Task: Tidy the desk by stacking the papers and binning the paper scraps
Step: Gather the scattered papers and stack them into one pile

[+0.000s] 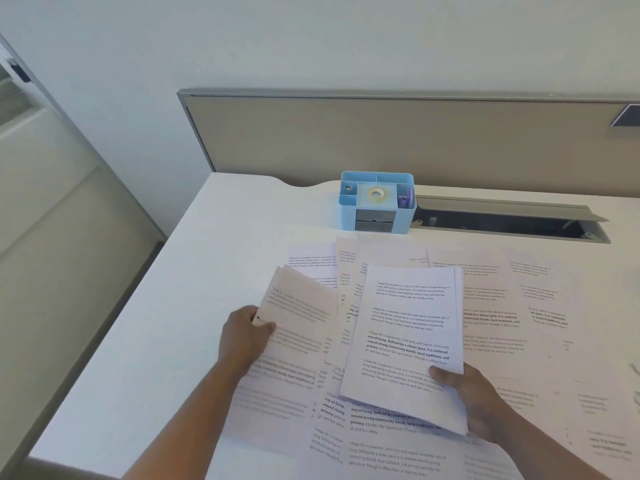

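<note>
so the left hand point(244, 336) pinches a few sheets point(298, 306) just left of the stack point(405, 341) the right hand point(474, 400) grips, long edges nearly parallel.

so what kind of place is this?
Likely an office workstation: white desk backed by a partition panel, a cable tray slot, and a blue desk organiser behind scattered printed papers.

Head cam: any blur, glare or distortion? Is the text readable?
Head view: light is soft and even, with no glare. The stack in the right hand is sharp, its print partly readable. The sheets held by the left hand are blurred. Print at the right edge smears. Wide-angle bend shows on the desk and divider.
</note>
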The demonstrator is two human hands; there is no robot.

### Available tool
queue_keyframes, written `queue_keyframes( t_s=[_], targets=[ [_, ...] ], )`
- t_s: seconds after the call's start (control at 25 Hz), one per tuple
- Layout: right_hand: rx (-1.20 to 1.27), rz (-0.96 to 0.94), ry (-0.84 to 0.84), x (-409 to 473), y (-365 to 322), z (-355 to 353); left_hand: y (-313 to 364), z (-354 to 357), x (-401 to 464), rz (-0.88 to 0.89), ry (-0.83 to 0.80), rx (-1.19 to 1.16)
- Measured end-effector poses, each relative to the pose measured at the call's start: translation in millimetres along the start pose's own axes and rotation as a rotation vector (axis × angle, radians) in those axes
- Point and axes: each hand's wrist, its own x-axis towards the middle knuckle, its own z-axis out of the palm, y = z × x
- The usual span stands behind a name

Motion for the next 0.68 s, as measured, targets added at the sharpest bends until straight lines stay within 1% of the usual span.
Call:
queue_keyframes(
  t_s=[0.12,0.24,0.32,0.4,0.48,0.6,0.68],
  targets=[
    [0.005,-0.003,0.000,-1,1,0,34,-33,3,0.121,0.062,0.065],
    [-0.004,-0.009,0.005,-2,2,1,65,-60,2,0.204,0.030,0.147],
    [-0.006,-0.012,0.003,-4,1,3,83,-73,-6,0.240,-0.008,0.130],
    [-0.005,-0.023,0.001,-8,-1,7,98,-82,-16,0.287,-0.064,-0.002],
    [0.003,-0.035,-0.007,-13,-3,11,108,-87,-25,0.304,-0.175,-0.202],
    [0.003,-0.051,-0.011,-21,-6,16,112,-82,-26,0.217,-0.426,-0.526],
    [0.004,-0.065,-0.040,-27,-8,19,108,-70,-23,0.132,-0.565,-0.665]
  ],
)
